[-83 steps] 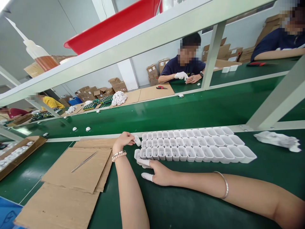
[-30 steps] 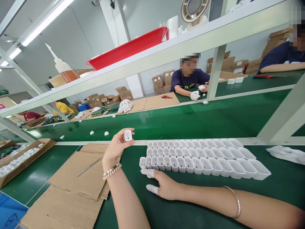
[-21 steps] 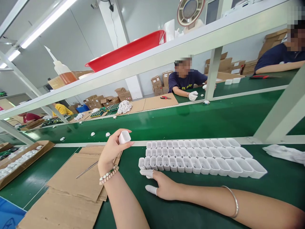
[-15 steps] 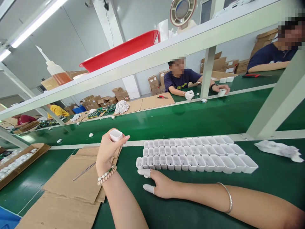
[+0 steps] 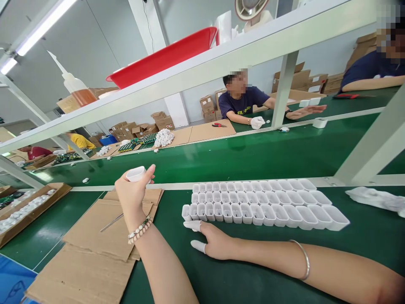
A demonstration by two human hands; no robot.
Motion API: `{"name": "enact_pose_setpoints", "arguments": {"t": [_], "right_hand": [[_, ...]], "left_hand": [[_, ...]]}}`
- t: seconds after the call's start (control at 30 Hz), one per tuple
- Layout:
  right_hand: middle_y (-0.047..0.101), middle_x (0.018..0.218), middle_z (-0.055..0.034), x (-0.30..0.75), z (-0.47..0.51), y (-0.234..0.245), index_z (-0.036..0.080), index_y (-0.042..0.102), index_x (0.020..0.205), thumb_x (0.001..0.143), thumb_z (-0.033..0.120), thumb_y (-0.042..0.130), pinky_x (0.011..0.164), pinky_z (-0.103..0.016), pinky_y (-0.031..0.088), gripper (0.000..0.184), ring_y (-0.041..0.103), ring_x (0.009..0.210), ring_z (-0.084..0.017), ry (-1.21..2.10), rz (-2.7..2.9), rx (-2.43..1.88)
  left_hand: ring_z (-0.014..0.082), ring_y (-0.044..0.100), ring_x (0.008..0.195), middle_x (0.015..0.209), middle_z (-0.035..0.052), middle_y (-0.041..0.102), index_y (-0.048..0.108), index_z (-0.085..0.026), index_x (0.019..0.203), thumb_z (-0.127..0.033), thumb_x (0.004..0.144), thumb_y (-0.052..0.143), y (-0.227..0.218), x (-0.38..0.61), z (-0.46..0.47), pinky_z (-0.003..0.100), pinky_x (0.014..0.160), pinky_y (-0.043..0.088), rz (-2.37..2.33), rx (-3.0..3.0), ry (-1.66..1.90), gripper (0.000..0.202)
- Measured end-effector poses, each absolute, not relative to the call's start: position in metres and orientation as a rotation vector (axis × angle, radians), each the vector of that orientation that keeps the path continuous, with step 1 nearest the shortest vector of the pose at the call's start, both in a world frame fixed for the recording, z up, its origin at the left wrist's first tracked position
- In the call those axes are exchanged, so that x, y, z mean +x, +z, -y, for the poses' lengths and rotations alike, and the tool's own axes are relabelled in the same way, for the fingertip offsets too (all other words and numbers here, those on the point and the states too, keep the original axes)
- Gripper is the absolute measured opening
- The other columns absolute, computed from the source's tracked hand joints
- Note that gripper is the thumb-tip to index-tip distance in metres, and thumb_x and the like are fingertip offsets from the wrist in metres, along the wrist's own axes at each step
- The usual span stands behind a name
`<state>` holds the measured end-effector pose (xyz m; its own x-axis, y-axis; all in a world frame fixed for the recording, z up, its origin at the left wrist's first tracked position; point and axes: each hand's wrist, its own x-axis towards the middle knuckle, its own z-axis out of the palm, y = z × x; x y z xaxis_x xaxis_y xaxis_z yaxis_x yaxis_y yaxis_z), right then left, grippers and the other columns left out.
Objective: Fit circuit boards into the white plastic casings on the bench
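Head view: a white cup point(image 5: 136, 174) is pinched in the grip of the left hand point(image 5: 132, 195), raised near the cardboard point(image 5: 93, 242), while the grip of the right hand point(image 5: 217, 240) is spread just beside the rows of cups point(image 5: 253, 198) on the desk point(image 5: 253, 278).

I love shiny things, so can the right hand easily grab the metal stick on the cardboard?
Probably not easily: the left arm is in the way, between the right hand and the metal stick. It would likely have to go around. The cardboard leaves the stick lying on top.
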<state>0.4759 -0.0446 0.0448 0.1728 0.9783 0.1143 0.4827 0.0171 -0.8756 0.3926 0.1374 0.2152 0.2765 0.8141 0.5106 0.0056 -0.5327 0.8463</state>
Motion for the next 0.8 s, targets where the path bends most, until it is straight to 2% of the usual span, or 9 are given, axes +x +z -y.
{"name": "enact_pose_setpoints", "arguments": {"t": [0.33,0.57,0.8], "right_hand": [[0.042,0.145,-0.011,0.476,0.044,0.041,0.016,0.042,0.143,0.086,0.03,0.056,0.109,-0.044,0.037,0.06,0.045,0.129,-0.028,0.689,1.456,-1.589],[0.044,0.144,-0.01,0.476,0.045,0.04,0.02,0.043,0.143,0.086,0.03,0.056,0.106,-0.043,0.04,0.06,0.047,0.127,-0.028,0.696,1.445,-1.585],[0.044,0.144,-0.0099,0.476,0.045,0.038,0.02,0.044,0.142,0.086,0.03,0.057,0.11,-0.043,0.035,0.059,0.043,0.131,-0.027,0.684,1.45,-1.586]], "left_hand": [[0.0181,0.066,0.057,0.064,0.0057,0.068,0.066,-0.01,0.07,-0.037,0.059,0.081,0.219,0.383,-0.14,0.023,0.045,0.044,-0.701,1.548,1.669,0.032],[0.0165,0.065,0.055,0.066,0.0053,0.068,0.068,-0.01,0.071,-0.034,0.059,0.08,0.22,0.38,-0.14,0.022,0.044,0.046,-0.657,1.455,1.725,0.03],[0.0224,0.071,0.069,0.075,0.0074,0.071,0.068,-0.008,0.08,-0.028,0.055,0.084,0.22,0.374,-0.142,0.027,0.054,0.056,-0.687,1.296,1.773,0.035]]}}
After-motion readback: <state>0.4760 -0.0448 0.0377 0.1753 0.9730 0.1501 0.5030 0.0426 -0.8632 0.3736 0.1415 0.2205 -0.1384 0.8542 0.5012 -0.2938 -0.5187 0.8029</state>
